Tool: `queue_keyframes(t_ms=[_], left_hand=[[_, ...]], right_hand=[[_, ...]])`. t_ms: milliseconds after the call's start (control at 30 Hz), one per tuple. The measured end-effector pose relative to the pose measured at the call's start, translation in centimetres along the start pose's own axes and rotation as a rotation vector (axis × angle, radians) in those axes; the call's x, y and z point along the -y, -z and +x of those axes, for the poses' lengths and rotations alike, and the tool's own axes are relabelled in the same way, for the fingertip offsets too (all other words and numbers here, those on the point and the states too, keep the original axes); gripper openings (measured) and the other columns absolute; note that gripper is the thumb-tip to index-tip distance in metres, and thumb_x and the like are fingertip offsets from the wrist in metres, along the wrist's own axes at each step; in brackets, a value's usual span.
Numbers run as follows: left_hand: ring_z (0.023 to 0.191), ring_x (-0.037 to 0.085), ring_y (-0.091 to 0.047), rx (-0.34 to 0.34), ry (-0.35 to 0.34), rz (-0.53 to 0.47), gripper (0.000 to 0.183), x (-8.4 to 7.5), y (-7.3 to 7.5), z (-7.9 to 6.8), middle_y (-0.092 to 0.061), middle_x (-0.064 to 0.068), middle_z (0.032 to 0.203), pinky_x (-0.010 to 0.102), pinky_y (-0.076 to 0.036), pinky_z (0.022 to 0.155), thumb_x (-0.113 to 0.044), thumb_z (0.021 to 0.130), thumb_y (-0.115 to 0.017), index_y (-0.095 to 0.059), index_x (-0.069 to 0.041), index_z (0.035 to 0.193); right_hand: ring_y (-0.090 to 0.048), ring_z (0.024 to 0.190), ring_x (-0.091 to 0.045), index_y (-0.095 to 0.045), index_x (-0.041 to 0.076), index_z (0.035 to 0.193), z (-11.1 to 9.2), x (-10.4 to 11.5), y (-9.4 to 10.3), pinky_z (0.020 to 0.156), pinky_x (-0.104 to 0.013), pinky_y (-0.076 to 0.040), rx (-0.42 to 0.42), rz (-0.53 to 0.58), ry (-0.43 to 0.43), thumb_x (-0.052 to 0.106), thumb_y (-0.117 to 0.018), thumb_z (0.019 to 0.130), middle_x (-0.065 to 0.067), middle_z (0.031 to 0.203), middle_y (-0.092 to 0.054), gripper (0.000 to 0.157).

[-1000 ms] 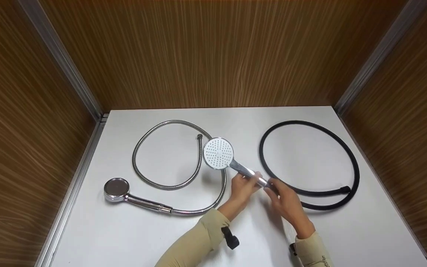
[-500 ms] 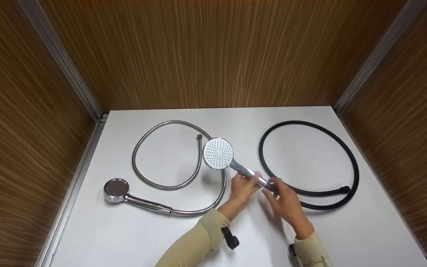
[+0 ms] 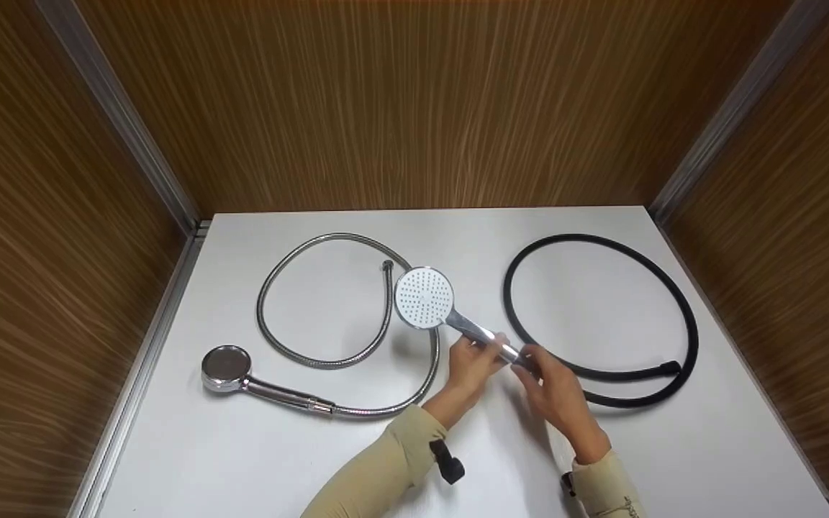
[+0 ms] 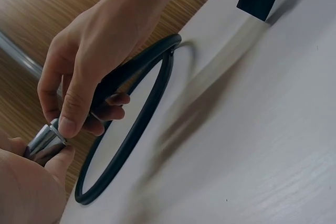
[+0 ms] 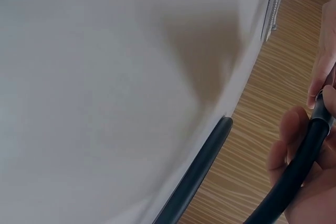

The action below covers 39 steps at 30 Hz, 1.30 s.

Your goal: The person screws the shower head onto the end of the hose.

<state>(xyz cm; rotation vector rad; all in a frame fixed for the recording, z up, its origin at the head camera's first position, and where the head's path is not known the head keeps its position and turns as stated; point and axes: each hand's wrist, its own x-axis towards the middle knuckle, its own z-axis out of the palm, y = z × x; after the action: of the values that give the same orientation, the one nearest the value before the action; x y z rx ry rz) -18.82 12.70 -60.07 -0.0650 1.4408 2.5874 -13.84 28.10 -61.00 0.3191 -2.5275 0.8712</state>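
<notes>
While left hand [image 3: 469, 365] grips, showerhead [image 3: 424, 297] extending beyond

On the bench [image 3: 170, 467], one shower head [image 3: 227, 368] lies left of its hose [image 3: 261, 313]. A second hose [image 3: 574, 238] lies on the right.

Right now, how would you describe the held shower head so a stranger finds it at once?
Start at the white table, then find the left hand above its middle. It grips the shower head. A white, dotted face sets this one apart from the dark-faced shower head.
</notes>
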Motion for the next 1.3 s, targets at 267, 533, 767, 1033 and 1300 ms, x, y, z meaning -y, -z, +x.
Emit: queue_keyframes(t_ms=[267,533,767,1033,1300], left_hand=[[0.099,0.036,-0.078,-0.001,0.002,0.013,0.02,-0.03,0.13,-0.05,-0.076,0.024,0.101,0.042,-0.069,0.091,-0.001,0.096,-0.073,-0.064,0.011,0.111],[0.096,0.031,-0.078,0.001,0.001,0.012,0.022,0.1,0.24,0.09,-0.076,0.022,0.101,0.042,-0.069,0.091,-0.001,0.097,-0.073,-0.063,0.011,0.112],[0.085,0.023,-0.076,0.019,-0.002,-0.016,0.019,0.0,0.23,0.17,-0.075,0.016,0.094,0.045,-0.068,0.091,0.002,0.096,-0.072,-0.064,0.011,0.11],[0.088,0.023,-0.077,0.022,-0.015,0.023,0.022,-0.07,0.33,0.0,-0.076,0.02,0.098,0.043,-0.069,0.091,-0.002,0.096,-0.073,-0.065,0.011,0.112],[0.091,0.025,-0.077,0.023,-0.004,0.026,0.023,-0.05,0.35,-0.06,-0.076,0.024,0.102,0.043,-0.068,0.092,-0.002,0.096,-0.073,-0.065,0.011,0.113]], right_hand=[[-0.057,0.074,-0.008,-0.068,0.008,0.118,-0.07,-0.06,-0.04,0.063,-0.027,-0.052,0.007,0.001,-0.005,0.007,-0.078,0.095,0.002,0.09,-0.07,0.026],[-0.062,0.077,-0.009,-0.069,0.008,0.118,-0.07,0.01,-0.06,0.067,-0.033,-0.058,0.003,-0.01,-0.004,0.008,-0.077,0.096,0.0,0.092,-0.072,0.024],[-0.063,0.079,-0.011,-0.069,0.006,0.121,-0.1,0.06,-0.1,0.069,-0.035,-0.059,0.015,-0.003,-0.021,0.009,-0.074,0.098,-0.003,0.094,-0.072,0.024],[-0.06,0.071,-0.015,-0.065,0.003,0.121,-0.09,-0.01,-0.34,0.061,-0.025,-0.052,-0.021,0.014,0.001,0.006,-0.081,0.092,-0.001,0.084,-0.069,0.033],[-0.067,0.079,-0.012,-0.066,0.006,0.116,0.02,0.18,-0.38,0.065,-0.034,-0.062,-0.03,0.026,0.018,0.001,-0.082,0.089,-0.004,0.095,-0.073,0.032]])
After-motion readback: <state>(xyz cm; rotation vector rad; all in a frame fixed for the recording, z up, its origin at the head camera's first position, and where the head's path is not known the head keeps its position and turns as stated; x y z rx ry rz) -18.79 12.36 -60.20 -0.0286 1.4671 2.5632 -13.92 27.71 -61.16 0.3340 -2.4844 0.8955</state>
